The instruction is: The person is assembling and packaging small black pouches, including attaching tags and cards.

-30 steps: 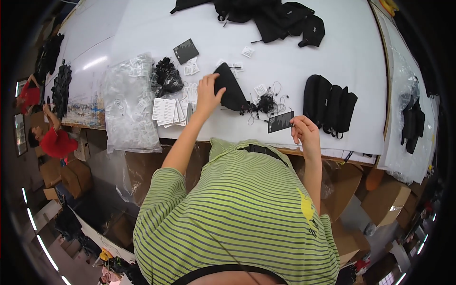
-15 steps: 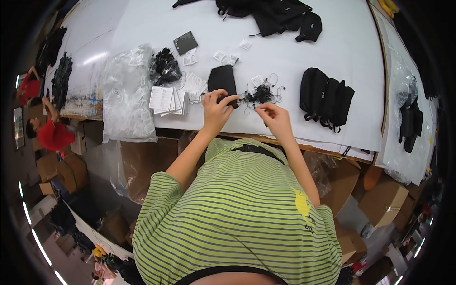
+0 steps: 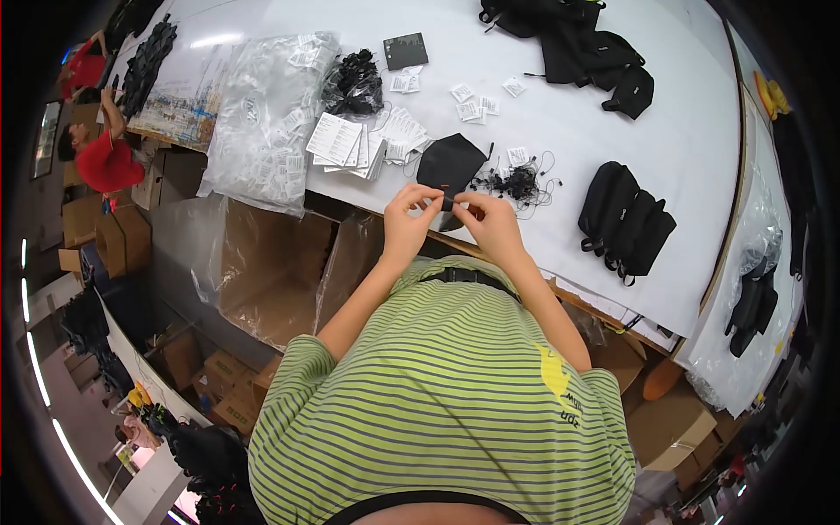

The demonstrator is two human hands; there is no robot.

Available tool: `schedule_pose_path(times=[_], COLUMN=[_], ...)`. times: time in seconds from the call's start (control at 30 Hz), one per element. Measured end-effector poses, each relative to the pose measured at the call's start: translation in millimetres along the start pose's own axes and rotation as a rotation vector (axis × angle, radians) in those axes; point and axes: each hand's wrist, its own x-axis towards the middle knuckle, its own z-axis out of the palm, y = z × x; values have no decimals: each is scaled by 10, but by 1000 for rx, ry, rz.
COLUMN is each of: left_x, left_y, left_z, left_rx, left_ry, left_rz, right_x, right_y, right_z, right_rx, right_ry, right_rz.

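A black zippered pouch point(image 3: 451, 162) lies on the white table in front of me, its near end at my fingertips. My left hand point(image 3: 408, 220) pinches a short black strap loop point(image 3: 448, 204) at that end. From the other side my right hand point(image 3: 492, 226) meets it, thumb and forefinger pressed together beside the loop. Whatever the right fingertips hold is too small to make out. Just right of the pouch spreads a tangle of black tag strings point(image 3: 518, 182), with a small white packet point(image 3: 518, 157) behind it.
Left stand stacked white cards point(image 3: 337, 140), a black bundle point(image 3: 353, 83) and a clear bag of white packets point(image 3: 267, 122). A dark square card point(image 3: 405, 51) and loose packets point(image 3: 472, 108) lie farther back. Black pouches point(image 3: 626, 219) sit right, black bags point(image 3: 586, 52) far right. Boxes point(image 3: 271, 271) stand below the table edge.
My right hand has moved left from beside the string tangle to the pouch's loop, meeting my left hand. The view has turned, so the table's things appear shifted right.
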Motion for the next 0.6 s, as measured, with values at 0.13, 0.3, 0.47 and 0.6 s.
schedule_pose_path(times=[0.13, 0.3, 0.47, 0.6], left_x=[-7, 39, 99, 105], left_y=[142, 416, 547, 644], left_z=[-75, -116, 31, 77], left_rx=[-178, -643, -399, -276], left_ry=[127, -153, -225, -290], left_rz=[-49, -207, -189, -164], right_x=[-4, -98, -108, -123], right_y=[95, -198, -223, -103], right_z=[-163, -533, -508, -461], right_rx=[655, 761, 867, 831], right_ry=[27, -55, 25, 102], right_rz=[166, 247, 221, 237])
